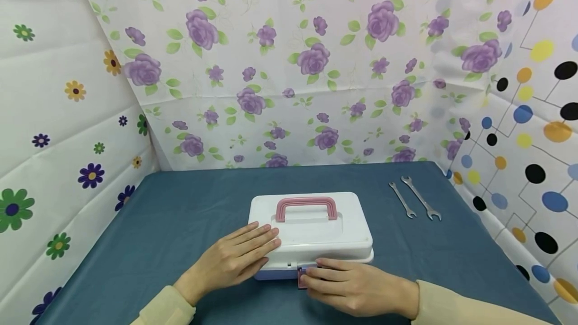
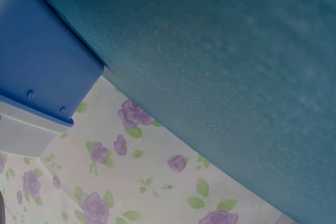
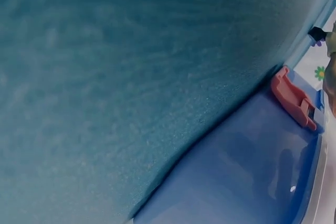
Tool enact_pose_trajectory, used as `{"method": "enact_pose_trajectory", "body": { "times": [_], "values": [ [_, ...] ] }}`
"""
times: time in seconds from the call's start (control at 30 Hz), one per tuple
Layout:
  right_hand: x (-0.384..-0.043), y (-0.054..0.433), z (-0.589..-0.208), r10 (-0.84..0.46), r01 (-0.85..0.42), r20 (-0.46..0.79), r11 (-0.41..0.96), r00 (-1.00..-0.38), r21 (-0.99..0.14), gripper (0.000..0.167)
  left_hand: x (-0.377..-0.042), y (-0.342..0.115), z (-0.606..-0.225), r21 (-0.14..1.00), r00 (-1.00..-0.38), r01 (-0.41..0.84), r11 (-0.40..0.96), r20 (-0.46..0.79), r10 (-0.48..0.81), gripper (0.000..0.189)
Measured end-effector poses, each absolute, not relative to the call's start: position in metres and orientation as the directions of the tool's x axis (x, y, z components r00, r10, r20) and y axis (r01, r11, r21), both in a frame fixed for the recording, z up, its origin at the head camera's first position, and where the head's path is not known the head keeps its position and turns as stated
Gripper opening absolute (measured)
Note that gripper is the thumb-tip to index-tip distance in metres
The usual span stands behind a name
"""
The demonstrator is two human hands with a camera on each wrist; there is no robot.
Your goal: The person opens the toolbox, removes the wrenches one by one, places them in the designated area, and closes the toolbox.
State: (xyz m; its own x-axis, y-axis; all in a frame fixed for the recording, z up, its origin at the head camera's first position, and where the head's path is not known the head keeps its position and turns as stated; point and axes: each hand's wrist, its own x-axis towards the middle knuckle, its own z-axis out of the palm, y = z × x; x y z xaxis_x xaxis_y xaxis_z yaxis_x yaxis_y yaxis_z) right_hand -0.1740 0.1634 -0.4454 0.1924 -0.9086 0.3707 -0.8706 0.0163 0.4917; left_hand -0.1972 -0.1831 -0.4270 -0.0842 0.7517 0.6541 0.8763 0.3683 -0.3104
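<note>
A white-lidded storage box with a blue base and a pink handle stands on the table, its lid down. My left hand rests on the lid's front left corner, fingers extended. At the front edge, my right hand has its fingers beside the pink latch, partly covering it in the head view. In the right wrist view the latch sticks outward from the blue base. The left wrist view shows the box's blue side.
Two metal wrenches, a smaller one and a larger one, lie at the back right of the blue-covered table. Patterned cloth hangs behind and along both sides.
</note>
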Motion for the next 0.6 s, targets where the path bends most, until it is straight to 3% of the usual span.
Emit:
{"method": "enact_pose_trajectory", "body": {
  "times": [0.23, 0.6],
  "values": [
    [-0.172, 0.160, -0.442, -0.951, -0.872, 0.282, 0.025, 0.130, 0.489, 0.041, -0.199, -0.182, -0.427, -0.324, -0.063, 0.875, 0.360, 0.660, 0.748, 0.042],
    [-0.175, 0.148, -0.446, -0.980, -0.820, 0.153, -0.015, 0.124, 0.572, 0.041, -0.198, -0.182, -0.427, -0.322, -0.063, 0.875, 0.361, 0.664, 0.745, 0.042]
  ]
}}
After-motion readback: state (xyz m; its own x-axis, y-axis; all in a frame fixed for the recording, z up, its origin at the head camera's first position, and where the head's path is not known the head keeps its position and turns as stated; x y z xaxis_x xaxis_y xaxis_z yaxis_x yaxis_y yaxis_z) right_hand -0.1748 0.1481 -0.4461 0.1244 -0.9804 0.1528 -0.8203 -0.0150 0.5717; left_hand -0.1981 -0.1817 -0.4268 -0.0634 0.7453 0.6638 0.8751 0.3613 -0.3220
